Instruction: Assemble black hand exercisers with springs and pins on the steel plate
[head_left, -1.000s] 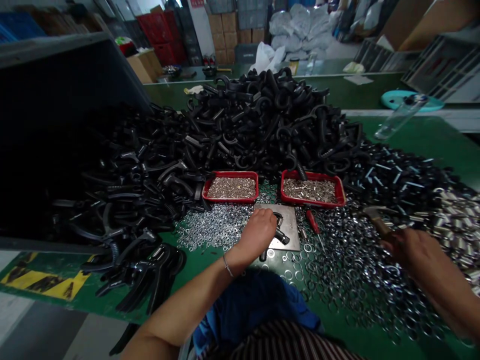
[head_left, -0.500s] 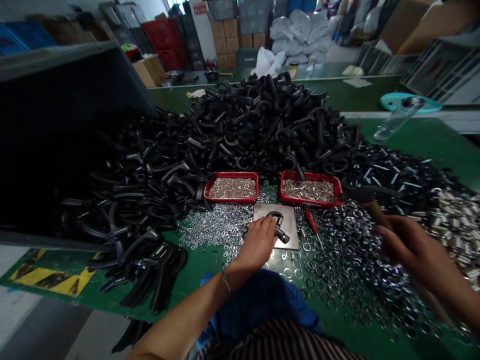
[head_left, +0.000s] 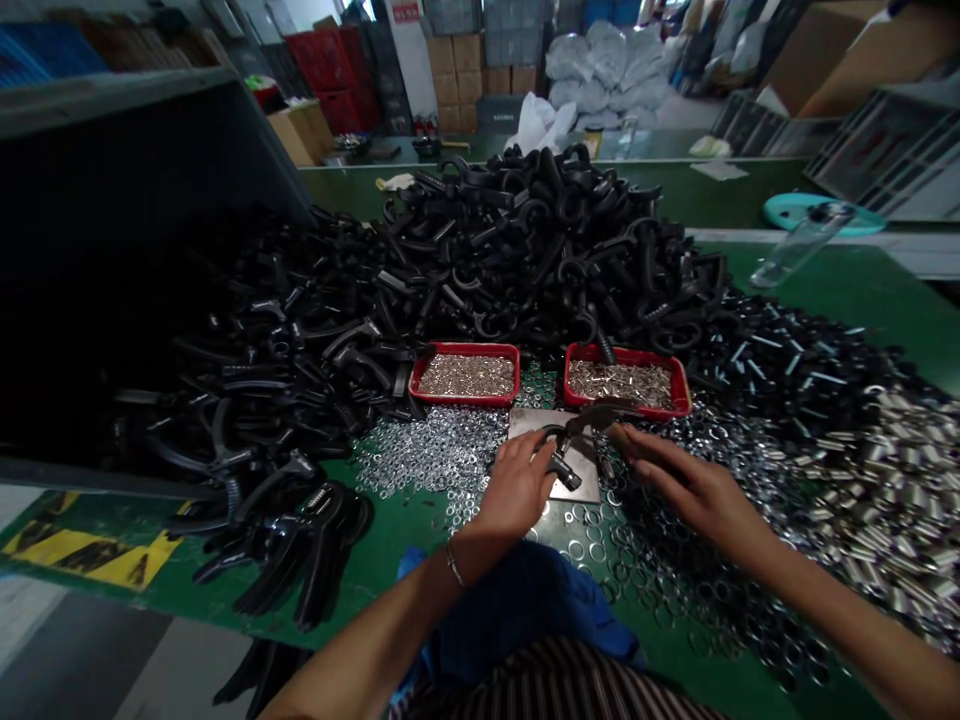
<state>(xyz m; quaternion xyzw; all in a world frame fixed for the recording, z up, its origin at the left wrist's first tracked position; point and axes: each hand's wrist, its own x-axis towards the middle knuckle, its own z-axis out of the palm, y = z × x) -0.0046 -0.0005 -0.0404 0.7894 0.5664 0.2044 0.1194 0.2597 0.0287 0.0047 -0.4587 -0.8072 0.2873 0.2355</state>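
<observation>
My left hand (head_left: 519, 487) presses a black curved handle part (head_left: 566, 474) down on a square metal plate (head_left: 583, 487), its fingers closed over the part. A hammer (head_left: 604, 410) is gripped by its wooden handle in my right hand (head_left: 679, 478). Its dark head is over the plate, close to the upper end of the part; whether they touch I cannot tell. Small pins fill the right red tray (head_left: 684, 395), and tiny metal pieces fill the left red tray (head_left: 465, 403). Both trays stand just behind the plate.
A large heap of black handle parts (head_left: 525, 250) rises behind the trays. Small washers (head_left: 427, 450) lie left of the plate, metal rings (head_left: 720, 580) to the right, silver sleeves (head_left: 892, 500) farther right. A dark crate (head_left: 150, 300) borders the left; a clear bottle (head_left: 799, 245) stands back right.
My right hand has swung the hammer leftward from above the rings to over the plate. My left hand stays on the black part.
</observation>
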